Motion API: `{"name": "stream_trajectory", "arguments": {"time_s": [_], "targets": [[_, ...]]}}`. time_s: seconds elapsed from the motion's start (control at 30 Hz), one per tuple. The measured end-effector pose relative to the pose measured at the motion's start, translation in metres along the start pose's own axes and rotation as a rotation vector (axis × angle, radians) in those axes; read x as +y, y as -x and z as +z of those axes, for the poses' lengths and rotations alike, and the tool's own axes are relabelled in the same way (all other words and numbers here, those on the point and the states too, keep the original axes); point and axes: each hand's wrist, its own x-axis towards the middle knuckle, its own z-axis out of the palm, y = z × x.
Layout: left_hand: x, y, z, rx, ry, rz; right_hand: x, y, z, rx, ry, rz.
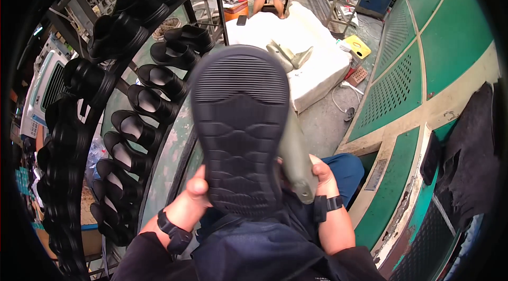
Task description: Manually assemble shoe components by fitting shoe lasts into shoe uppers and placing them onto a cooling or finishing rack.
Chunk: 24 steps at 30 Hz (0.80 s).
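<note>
Currently we're at holding: left hand [194,197] grasping a black sole [241,138], right hand [324,176] a green last [296,154], steadiness seemingly needed next.

Green panels [455,59] flank grey floor [324,127] and a white-covered table [317,72].

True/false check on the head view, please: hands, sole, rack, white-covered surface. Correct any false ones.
1. The left hand is at the left edge of the black sole. True.
2. The sole's tread faces away from the camera. False: it faces the camera.
3. The right hand is on the olive-green form. True.
4. The rack's shoes are white. False: the shoes on the rack are black.
5. The white-covered surface is left of the rack. False: it is to the right.
</note>
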Motion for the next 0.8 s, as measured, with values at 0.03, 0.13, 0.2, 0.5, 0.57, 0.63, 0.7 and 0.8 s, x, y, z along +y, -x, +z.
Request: {"name": "stream_trajectory", "arguments": {"time_s": [0.03, 0.13, 0.2, 0.5, 0.57, 0.63, 0.7, 0.8], "targets": [[0.005, -0.003, 0.0, -0.003, -0.024, 0.018, 0.004, -0.004, -0.004, 0.025, 0.087, -0.072], [0.007, 0.02, -0.013, 0.142, -0.161, 0.104, -0.007, -0.036, -0.014, 0.083, 0.226, -0.216], [0.008, 0.042, -0.017, 0.158, -0.17, 0.158, -0.041, -0.071, 0.007, 0.27, 0.307, -0.414], [0.006, 0.108, -0.021, 0.461, -0.592, 0.421, -0.023, -0.115, 0.029, 0.128, 0.23, 0.086], [0.01, 0.108, -0.008, 0.492, -0.796, 0.449, 0.001, -0.095, 0.055, -0.045, 0.283, 0.302], [0.021, 0.102, -0.002, 0.507, -1.312, 0.437, 0.016, -0.077, 0.078, -0.129, 0.164, 0.377], [0.037, 0.095, 0.017, 0.478, -2.096, 0.264, 0.028, -0.073, 0.091, -0.144, -0.038, 0.394], [0.02, 0.098, 0.024, 0.403, -2.015, 0.288, 0.063, -0.068, 0.097, -0.013, 0.25, 0.3]]}}
